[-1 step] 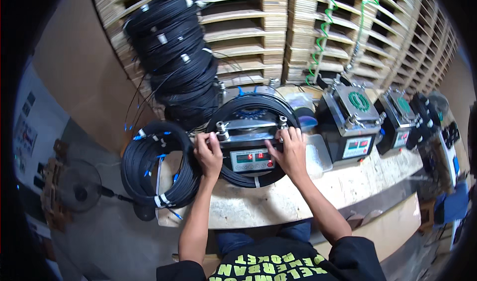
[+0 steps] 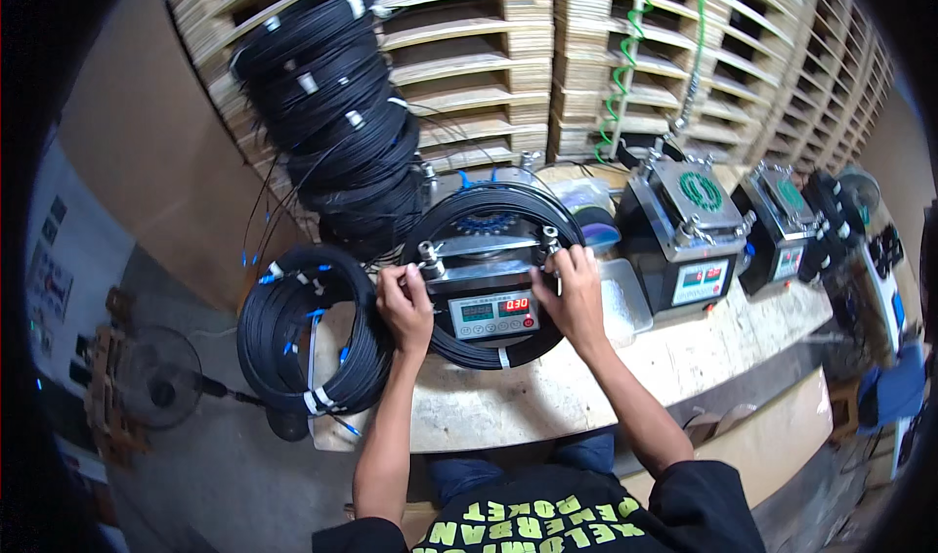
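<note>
In front of me stands a black bench machine [image 2: 486, 284] with a metal top plate and a small display panel [image 2: 494, 316] with red digits. A coil of black cable [image 2: 504, 358] rings it, tied with white tape. At its left corner, below the left metal clamp knob [image 2: 427, 252], my left hand [image 2: 406, 311] is closed with fingers curled; what it pinches is hidden. My right hand [image 2: 578, 296] bends its fingers about the opposite corner beside the right clamp knob [image 2: 550, 234], thumb toward the panel. What lies inside its grip is hard to make out.
More cable coils [image 2: 311, 330] with blue connectors sit left, before a tall coil stack [image 2: 337, 113]. Right of the machine are a clear plastic tray [image 2: 628, 299] and two similar machines [image 2: 690, 235] [image 2: 785, 219]. Wooden pallets [image 2: 469, 60] rise behind the worktable [image 2: 508, 411]. A fan [image 2: 161, 392] stands left.
The panel's red digits differ: the left window's digit has gone dark and the right window shows a longer reading. Both hands keep almost the same place; my right thumb has shifted slightly off the panel.
</note>
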Action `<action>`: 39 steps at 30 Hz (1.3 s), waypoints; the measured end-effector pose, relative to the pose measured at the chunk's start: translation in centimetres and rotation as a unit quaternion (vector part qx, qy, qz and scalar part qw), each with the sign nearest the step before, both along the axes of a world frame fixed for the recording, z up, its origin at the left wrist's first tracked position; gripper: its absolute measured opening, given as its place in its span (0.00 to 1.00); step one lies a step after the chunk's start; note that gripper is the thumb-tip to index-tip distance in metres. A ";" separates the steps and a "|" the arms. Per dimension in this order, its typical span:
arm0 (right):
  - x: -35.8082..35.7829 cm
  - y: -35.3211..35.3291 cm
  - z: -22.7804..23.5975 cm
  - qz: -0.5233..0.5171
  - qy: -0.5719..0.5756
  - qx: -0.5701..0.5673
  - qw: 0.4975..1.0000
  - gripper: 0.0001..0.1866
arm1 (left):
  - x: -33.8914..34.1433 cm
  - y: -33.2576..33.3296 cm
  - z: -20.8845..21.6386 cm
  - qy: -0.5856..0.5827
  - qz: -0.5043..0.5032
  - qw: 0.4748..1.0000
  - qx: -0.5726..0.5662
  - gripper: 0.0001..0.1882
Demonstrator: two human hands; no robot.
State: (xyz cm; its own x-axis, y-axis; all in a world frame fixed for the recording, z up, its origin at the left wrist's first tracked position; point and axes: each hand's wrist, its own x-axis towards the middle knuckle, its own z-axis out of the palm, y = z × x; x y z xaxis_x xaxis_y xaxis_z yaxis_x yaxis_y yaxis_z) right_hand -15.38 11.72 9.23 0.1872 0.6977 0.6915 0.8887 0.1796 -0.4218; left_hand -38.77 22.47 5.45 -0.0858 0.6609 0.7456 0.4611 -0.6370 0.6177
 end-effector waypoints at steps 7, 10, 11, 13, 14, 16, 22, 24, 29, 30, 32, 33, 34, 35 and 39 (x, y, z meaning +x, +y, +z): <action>2.3 0.2 0.0 0.058 0.262 0.059 0.962 0.08 | 1.1 -0.3 -0.1 -0.017 0.004 1.000 0.010 0.11; 3.0 -0.1 1.0 0.045 0.248 -0.007 0.968 0.10 | 1.2 -0.3 -0.1 -0.009 0.005 1.000 0.016 0.11; 3.4 0.1 0.8 -0.014 0.219 -0.011 0.976 0.13 | 1.2 -0.3 -0.1 -0.013 -0.003 1.000 0.003 0.11; 3.1 -0.5 2.2 -0.031 0.223 -0.072 0.972 0.14 | 1.1 -0.5 -0.2 -0.011 -0.001 1.000 0.016 0.11; 2.5 -1.3 3.3 -0.039 0.232 -0.113 0.965 0.14 | 1.0 -0.4 -0.3 -0.012 0.001 1.000 0.025 0.10; 2.2 -2.2 3.7 -0.012 0.259 -0.109 0.960 0.14 | 0.8 -0.3 -0.5 -0.011 0.004 1.000 0.023 0.10; 2.5 -1.6 1.0 0.001 0.279 -0.044 0.959 0.12 | 0.8 -0.4 -0.4 -0.028 -0.011 0.999 0.014 0.11; 2.8 -1.3 1.1 -0.027 0.358 -0.071 0.931 0.11 | 0.7 -0.4 -0.5 -0.017 -0.006 1.000 0.014 0.10; 1.3 -1.5 0.9 -0.026 0.322 -0.010 0.946 0.11 | 0.9 -0.5 -0.6 -0.029 -0.012 0.999 0.012 0.10; 1.4 -1.3 1.1 -0.013 0.356 -0.010 0.934 0.11 | 0.9 -0.3 -0.7 -0.030 -0.011 0.999 0.011 0.10; 1.6 -0.9 1.4 0.011 0.422 -0.010 0.907 0.10 | 0.6 0.0 -0.7 -0.015 0.003 1.000 0.026 0.10; 1.8 -1.1 1.6 0.026 0.450 -0.028 0.892 0.10 | 0.6 -0.1 -0.8 -0.017 0.003 1.000 0.020 0.10; 1.9 -1.1 1.6 0.025 0.448 -0.029 0.893 0.10 | 0.7 -0.1 -0.8 -0.019 0.002 1.000 0.019 0.10; 2.1 -1.0 1.4 0.039 0.437 -0.021 0.898 0.11 | 0.7 0.0 -0.7 -0.019 0.001 1.000 0.015 0.10; 2.2 -1.4 0.8 0.046 0.362 -0.018 0.931 0.13 | 1.0 -0.2 -0.6 -0.020 -0.001 1.000 0.013 0.10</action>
State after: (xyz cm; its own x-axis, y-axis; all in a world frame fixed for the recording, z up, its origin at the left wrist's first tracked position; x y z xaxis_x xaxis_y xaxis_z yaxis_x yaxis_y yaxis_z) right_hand -13.20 10.37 10.08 0.5336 0.7540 0.3831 0.3499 0.2156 -0.9116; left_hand -37.81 22.28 4.86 -0.1142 0.6418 0.7583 0.4357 -0.6536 0.6188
